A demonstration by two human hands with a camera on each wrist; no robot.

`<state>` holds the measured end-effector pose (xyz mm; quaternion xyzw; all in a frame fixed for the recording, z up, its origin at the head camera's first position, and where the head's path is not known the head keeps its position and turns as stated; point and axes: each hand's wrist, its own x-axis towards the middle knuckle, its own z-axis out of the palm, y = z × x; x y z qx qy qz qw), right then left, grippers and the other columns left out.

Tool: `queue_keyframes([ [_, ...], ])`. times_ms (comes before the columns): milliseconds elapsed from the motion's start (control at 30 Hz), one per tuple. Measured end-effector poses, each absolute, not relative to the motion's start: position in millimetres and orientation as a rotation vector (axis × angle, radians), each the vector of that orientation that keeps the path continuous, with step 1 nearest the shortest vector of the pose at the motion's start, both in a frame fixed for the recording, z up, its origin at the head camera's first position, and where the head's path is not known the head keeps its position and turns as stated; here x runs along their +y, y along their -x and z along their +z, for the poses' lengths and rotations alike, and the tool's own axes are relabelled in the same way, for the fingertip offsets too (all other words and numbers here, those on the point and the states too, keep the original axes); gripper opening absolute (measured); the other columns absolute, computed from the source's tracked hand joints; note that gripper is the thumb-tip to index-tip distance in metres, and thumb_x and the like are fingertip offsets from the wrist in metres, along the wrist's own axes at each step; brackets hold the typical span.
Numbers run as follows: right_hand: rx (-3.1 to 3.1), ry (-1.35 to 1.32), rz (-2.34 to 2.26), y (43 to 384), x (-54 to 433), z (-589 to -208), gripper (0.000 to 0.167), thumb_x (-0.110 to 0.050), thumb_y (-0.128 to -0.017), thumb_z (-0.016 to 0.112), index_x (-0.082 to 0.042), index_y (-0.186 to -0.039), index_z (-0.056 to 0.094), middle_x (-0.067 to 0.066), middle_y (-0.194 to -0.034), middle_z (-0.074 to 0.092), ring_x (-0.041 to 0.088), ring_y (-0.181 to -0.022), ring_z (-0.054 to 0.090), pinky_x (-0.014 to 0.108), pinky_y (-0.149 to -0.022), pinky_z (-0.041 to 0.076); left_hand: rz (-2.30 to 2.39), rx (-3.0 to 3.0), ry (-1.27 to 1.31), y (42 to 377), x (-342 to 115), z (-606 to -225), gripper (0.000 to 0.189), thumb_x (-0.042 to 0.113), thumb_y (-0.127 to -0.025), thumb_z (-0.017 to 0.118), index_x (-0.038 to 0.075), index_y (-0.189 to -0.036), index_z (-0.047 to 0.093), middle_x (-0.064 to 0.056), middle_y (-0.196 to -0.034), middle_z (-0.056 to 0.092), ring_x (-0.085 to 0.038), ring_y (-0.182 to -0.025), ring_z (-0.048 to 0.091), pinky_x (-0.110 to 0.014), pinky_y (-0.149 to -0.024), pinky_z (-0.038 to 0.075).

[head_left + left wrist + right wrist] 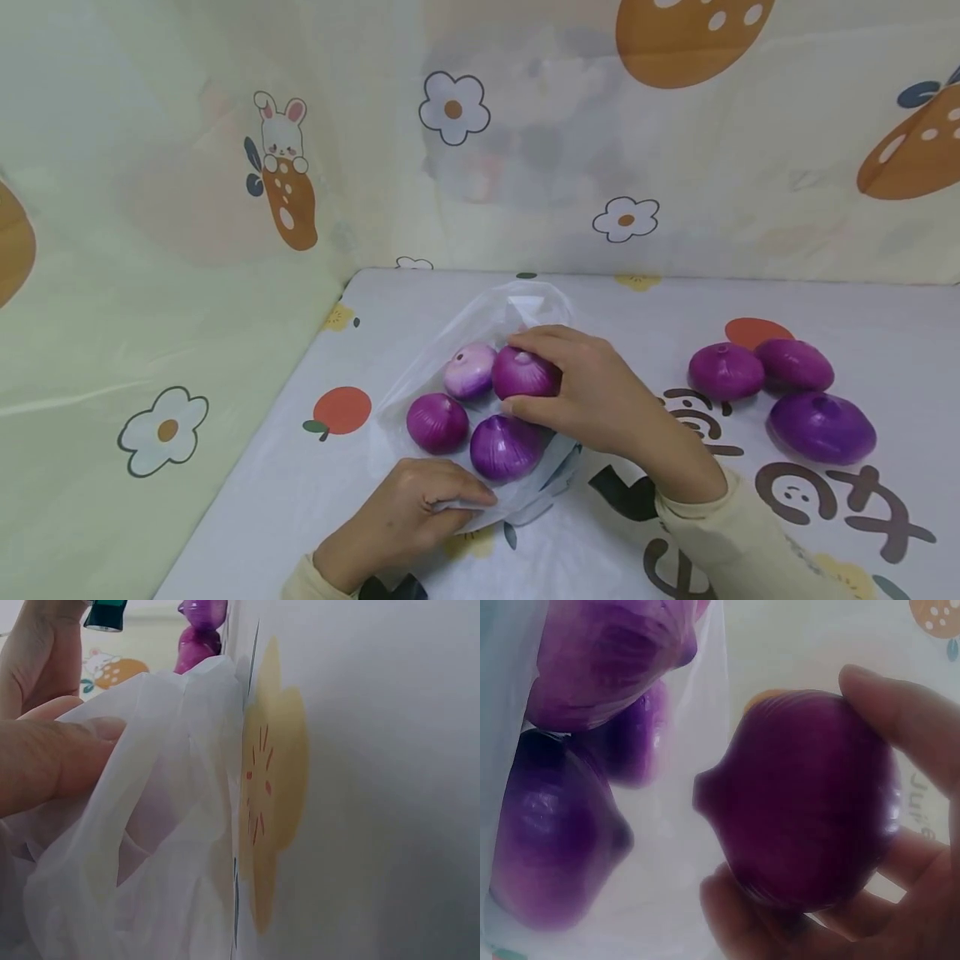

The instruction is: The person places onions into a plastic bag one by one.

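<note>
A purple onion (525, 372) is in my right hand (600, 396), gripped between thumb and curled fingers over the clear plastic bag (408, 387). In the right wrist view the held onion (810, 802) has its pointed tip turned toward the other onions. Below it in the bag are a pale onion (468, 372), a round purple onion (437, 423) and a larger onion (506, 450) nearest me. My left hand (412, 508) pinches the near edge of the bag between thumb and fingers; the left wrist view shows the thumb on the crumpled plastic (172, 877).
Three more onions lie on the table to the right: one at the left (725, 372), one behind (797, 364) and a darker one (822, 427) in front. A printed cloth covers the table (285, 500). Patterned curtains (525, 183) stand behind and at the left.
</note>
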<state>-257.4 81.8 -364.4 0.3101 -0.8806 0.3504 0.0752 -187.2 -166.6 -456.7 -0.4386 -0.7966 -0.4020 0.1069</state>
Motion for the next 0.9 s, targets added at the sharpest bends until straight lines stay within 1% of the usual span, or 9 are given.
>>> queue_keyframes([
  [200, -2.645, -0.941, 1.040, 260.3, 76.8, -370.1, 0.064, -0.029, -0.079, 0.090, -0.009, -0.136, 0.069, 0.013, -0.140, 0.066, 0.032, -0.125, 0.064, 0.053, -0.097, 0.057, -1.145, -2.324, 1.306, 187.8, -166.8, -455.6, 0.029, -0.011, -0.079, 0.077, 0.008, -0.100, 0.082, 0.000, -0.096, 0.080, -0.007, -0.093, 0.075, -0.018, -0.085, 0.058],
  [400, -2.673, -0.934, 1.066, 261.7, 73.0, -376.4, 0.066, -0.029, -0.079, 0.090, -0.008, -0.137, 0.068, 0.014, -0.141, 0.064, 0.032, -0.127, 0.063, 0.049, -0.093, 0.060, -1.104, -2.284, 1.341, 188.5, -167.1, -455.0, 0.031, -0.013, -0.079, 0.076, 0.008, -0.101, 0.081, 0.000, -0.096, 0.080, -0.007, -0.092, 0.075, -0.018, -0.085, 0.058],
  [500, -2.692, -0.924, 1.064, 262.3, 71.5, -379.3, 0.067, -0.030, -0.080, 0.090, -0.008, -0.139, 0.067, 0.015, -0.143, 0.063, 0.036, -0.133, 0.059, 0.051, -0.095, 0.059, -1.083, -2.270, 1.351, 189.6, -167.0, -455.5, 0.032, -0.013, -0.078, 0.075, 0.008, -0.101, 0.081, 0.000, -0.095, 0.080, -0.007, -0.092, 0.075, -0.018, -0.085, 0.058],
  [633, -2.679, -0.945, 1.080, 263.3, 69.5, -384.3, 0.065, -0.028, -0.081, 0.089, -0.006, -0.138, 0.067, 0.018, -0.144, 0.062, 0.042, -0.142, 0.050, 0.055, -0.098, 0.057, -1.089, -2.263, 1.353, 190.0, -166.8, -456.0, 0.033, -0.014, -0.077, 0.075, 0.008, -0.101, 0.081, 0.000, -0.095, 0.080, -0.007, -0.091, 0.075, -0.018, -0.085, 0.058],
  [700, -2.663, -0.964, 1.092, 263.7, 68.1, -386.9, 0.063, -0.026, -0.082, 0.089, -0.004, -0.137, 0.067, 0.019, -0.143, 0.062, 0.043, -0.142, 0.050, 0.055, -0.098, 0.057, -1.097, -2.263, 1.352, 189.6, -166.8, -456.0, 0.033, -0.014, -0.078, 0.075, 0.008, -0.101, 0.081, 0.000, -0.095, 0.080, -0.007, -0.091, 0.075, -0.018, -0.084, 0.058],
  [733, -2.658, -0.971, 1.095, 263.8, 67.4, -388.1, 0.063, -0.026, -0.082, 0.088, -0.004, -0.137, 0.067, 0.019, -0.142, 0.063, 0.042, -0.140, 0.052, 0.055, -0.098, 0.057, -1.100, -2.263, 1.352, 189.5, -166.7, -455.9, 0.033, -0.014, -0.078, 0.075, 0.008, -0.101, 0.081, 0.000, -0.095, 0.080, -0.007, -0.091, 0.075, -0.018, -0.084, 0.058],
  [833, -2.652, -0.989, 1.084, 264.0, 65.3, -391.6, 0.064, -0.025, -0.082, 0.088, -0.003, -0.138, 0.066, 0.019, -0.142, 0.062, 0.038, -0.131, 0.060, 0.052, -0.097, 0.058, -1.096, -2.263, 1.351, 189.2, -166.6, -455.5, 0.033, -0.014, -0.077, 0.075, 0.008, -0.101, 0.081, 0.000, -0.095, 0.080, -0.007, -0.091, 0.075, -0.018, -0.085, 0.058],
  [900, -2.655, -0.996, 1.074, 264.0, 64.2, -394.0, 0.066, -0.025, -0.083, 0.088, -0.003, -0.140, 0.064, 0.019, -0.142, 0.062, 0.036, -0.126, 0.062, 0.051, -0.097, 0.059, -1.093, -2.268, 1.350, 189.1, -166.6, -455.2, 0.033, -0.014, -0.078, 0.075, 0.008, -0.101, 0.081, 0.000, -0.095, 0.080, -0.007, -0.092, 0.075, -0.018, -0.085, 0.058],
])
